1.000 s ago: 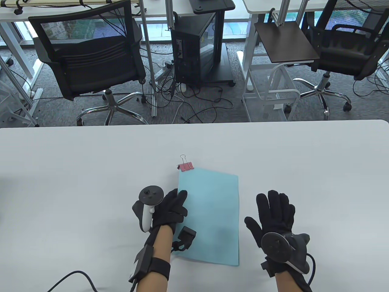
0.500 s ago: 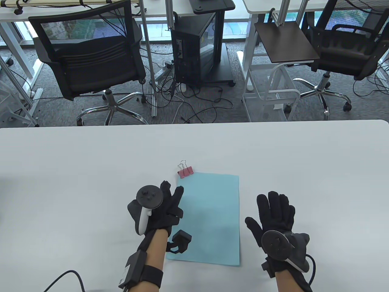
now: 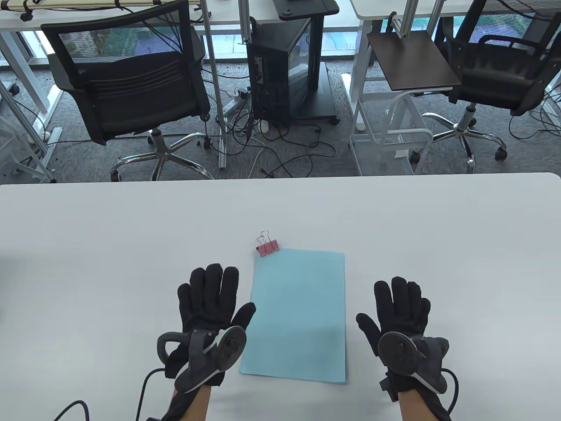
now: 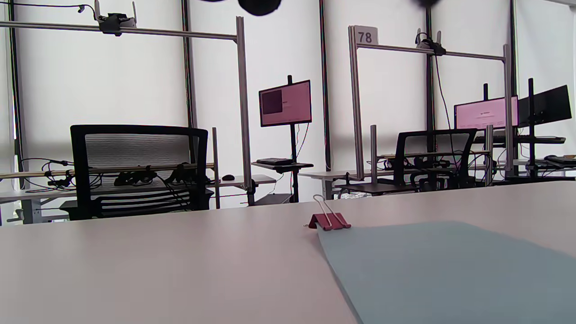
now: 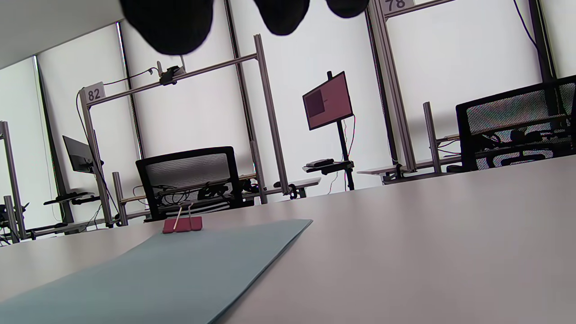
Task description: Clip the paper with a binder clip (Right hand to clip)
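Observation:
A light blue paper sheet lies flat on the white table. A small red binder clip sits on its far left corner, wire handles pointing away. The clip and paper show in the left wrist view, and the clip and paper in the right wrist view. My left hand lies flat and open on the table just left of the paper. My right hand lies flat and open to the right of the paper. Neither hand holds anything.
Beyond the table's far edge stand two black office chairs, a computer tower, a white trolley and floor cables. A cable trails from my left wrist at the table's near edge.
My left hand let go of the paper's left edge, moved left and back, and turned palm down flat on the table. The paper settled flat with the clip on it. The right hand barely moved.

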Tool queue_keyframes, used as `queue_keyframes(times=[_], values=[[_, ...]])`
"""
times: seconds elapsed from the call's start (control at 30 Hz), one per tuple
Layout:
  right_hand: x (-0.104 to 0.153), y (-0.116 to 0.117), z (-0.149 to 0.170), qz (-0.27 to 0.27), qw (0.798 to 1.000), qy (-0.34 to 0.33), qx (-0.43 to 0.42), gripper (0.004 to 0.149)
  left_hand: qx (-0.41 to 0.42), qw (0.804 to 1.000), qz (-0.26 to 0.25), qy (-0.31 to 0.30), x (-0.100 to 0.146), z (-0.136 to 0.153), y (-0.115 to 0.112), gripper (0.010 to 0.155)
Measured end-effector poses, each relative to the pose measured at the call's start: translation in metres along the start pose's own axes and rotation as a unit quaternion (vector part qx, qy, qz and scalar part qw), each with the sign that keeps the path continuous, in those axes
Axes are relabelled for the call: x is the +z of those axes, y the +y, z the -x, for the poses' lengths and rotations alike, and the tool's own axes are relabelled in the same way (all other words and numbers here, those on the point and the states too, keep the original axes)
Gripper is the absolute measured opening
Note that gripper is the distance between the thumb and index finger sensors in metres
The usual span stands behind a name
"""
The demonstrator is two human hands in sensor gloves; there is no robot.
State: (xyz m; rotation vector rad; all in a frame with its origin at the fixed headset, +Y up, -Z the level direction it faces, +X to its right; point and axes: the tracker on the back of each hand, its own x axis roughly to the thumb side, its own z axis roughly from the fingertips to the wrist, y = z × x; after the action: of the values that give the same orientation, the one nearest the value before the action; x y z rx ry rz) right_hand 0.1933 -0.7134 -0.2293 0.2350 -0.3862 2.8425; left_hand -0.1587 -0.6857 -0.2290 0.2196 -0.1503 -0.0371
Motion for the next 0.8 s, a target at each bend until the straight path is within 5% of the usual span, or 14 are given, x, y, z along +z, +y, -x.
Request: queue_keyframes(times=[0.13,0.8], values=[[0.001,0.007,0.000,-0.014,1.000,0.000,0.010,0.079,0.000,0.995,0.099,0.026,0.003,0.015,-0.030,0.081],[0.001,0.012,-0.001,-0.024,1.000,0.001,0.010,0.079,0.009,0.996,0.083,0.016,0.005,0.014,-0.034,0.079]])
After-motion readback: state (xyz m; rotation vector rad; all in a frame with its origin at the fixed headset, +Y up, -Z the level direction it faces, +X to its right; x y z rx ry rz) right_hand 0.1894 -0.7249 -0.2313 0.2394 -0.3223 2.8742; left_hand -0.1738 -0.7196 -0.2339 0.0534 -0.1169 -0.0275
